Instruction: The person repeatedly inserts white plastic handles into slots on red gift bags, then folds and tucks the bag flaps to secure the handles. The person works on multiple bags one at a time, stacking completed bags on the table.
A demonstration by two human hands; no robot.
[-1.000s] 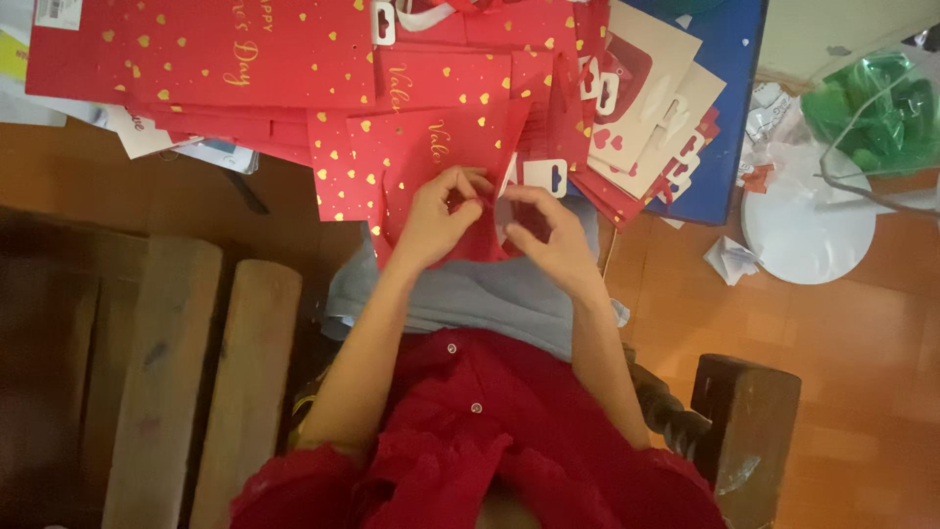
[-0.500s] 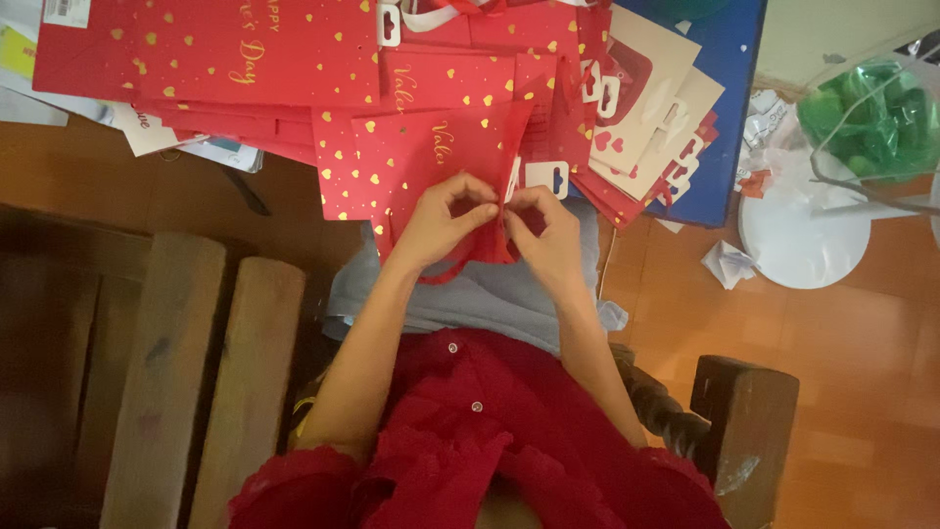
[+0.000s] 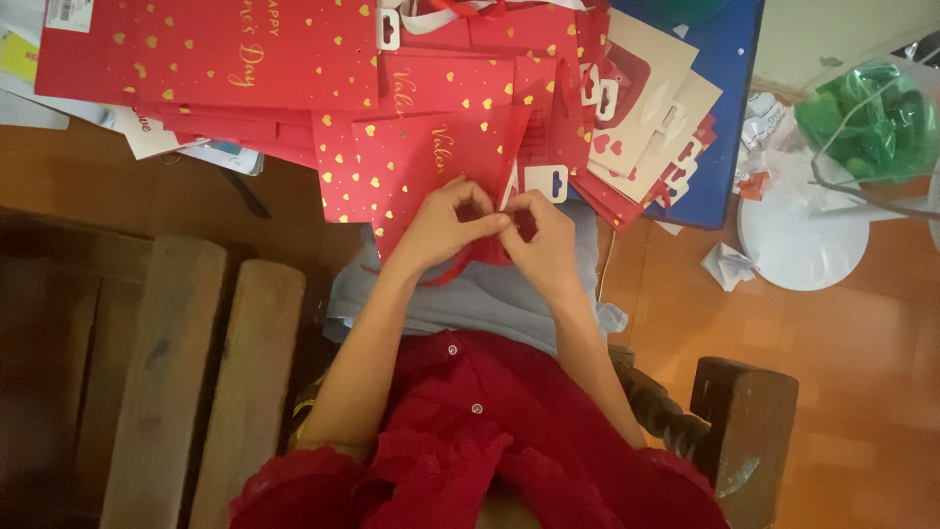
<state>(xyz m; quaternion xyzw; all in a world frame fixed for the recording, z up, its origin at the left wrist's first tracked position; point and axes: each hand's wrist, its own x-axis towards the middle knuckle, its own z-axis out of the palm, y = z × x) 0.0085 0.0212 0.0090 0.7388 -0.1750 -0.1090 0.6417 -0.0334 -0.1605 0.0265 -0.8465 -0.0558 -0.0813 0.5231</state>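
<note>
A flat red paper gift bag (image 3: 431, 167) with gold hearts lies on my lap over a grey cloth (image 3: 490, 294). My left hand (image 3: 446, 225) and my right hand (image 3: 543, 240) meet at its lower edge. Both pinch a thin red ribbon handle (image 3: 504, 223) of the bag between fingertips. A loop of the ribbon hangs below my left wrist. More red bags with gold hearts (image 3: 225, 59) lie stacked just beyond.
White hang tags and pale cards (image 3: 646, 98) lie at the right on a blue sheet (image 3: 729, 108). A white round base (image 3: 798, 240) and a green plastic bag (image 3: 871, 118) stand on the orange floor. Wooden slats (image 3: 196, 392) lie left; a dark chair post (image 3: 739, 421) is at the right.
My hands have drawn closer together on the ribbon, fingertips now touching. The bag has shifted slightly under them.
</note>
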